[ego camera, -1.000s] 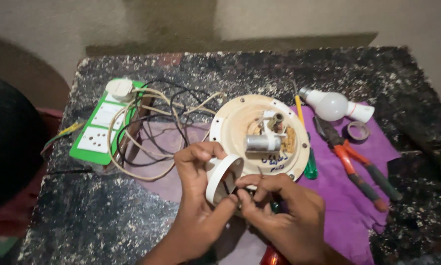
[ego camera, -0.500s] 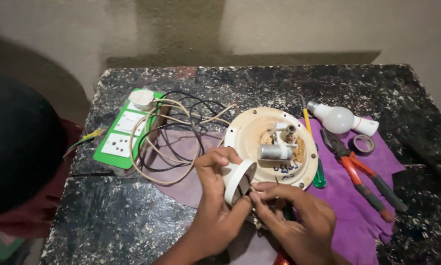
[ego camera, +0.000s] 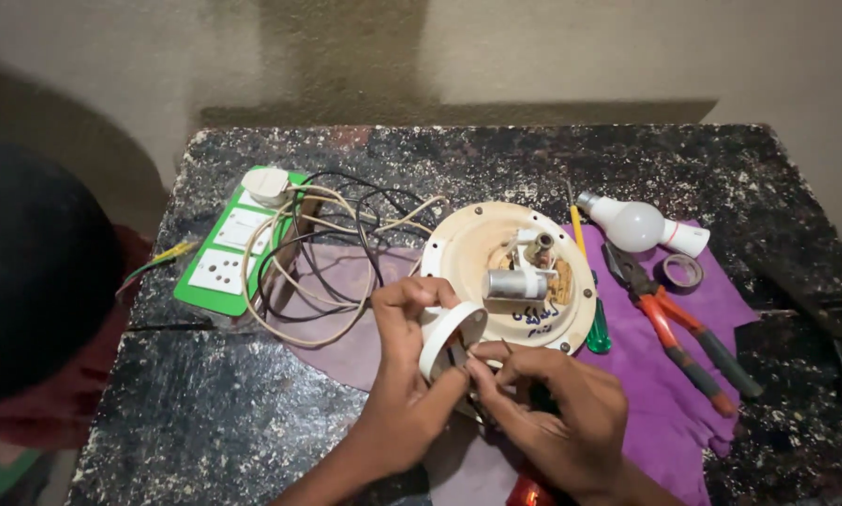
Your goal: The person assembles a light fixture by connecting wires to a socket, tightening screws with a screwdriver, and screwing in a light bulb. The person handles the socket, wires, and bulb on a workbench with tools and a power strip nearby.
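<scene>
My left hand (ego camera: 404, 375) grips a small white round plastic fitting (ego camera: 447, 337), tilted on edge, at the near side of the dark speckled table (ego camera: 205, 412). My right hand (ego camera: 557, 412) presses its fingertips into the fitting's open side; what lies inside is hidden. Just behind them lies a cream round base plate (ego camera: 458, 245) with a silver cylinder and small parts at its middle.
A green board with white sockets (ego camera: 222, 260) and a tangle of wires (ego camera: 318, 253) lie at the left. On the purple cloth (ego camera: 664, 394) at the right are a bulb (ego camera: 638, 226), orange-handled pliers (ego camera: 669, 323), a tape roll (ego camera: 678, 273) and a green-handled screwdriver (ego camera: 594, 323). A person's dark head (ego camera: 27, 272) is at far left.
The view has shifted, so everything sits further right and lower in the frame. Both hands stay on the white fitting, which has tilted slightly.
</scene>
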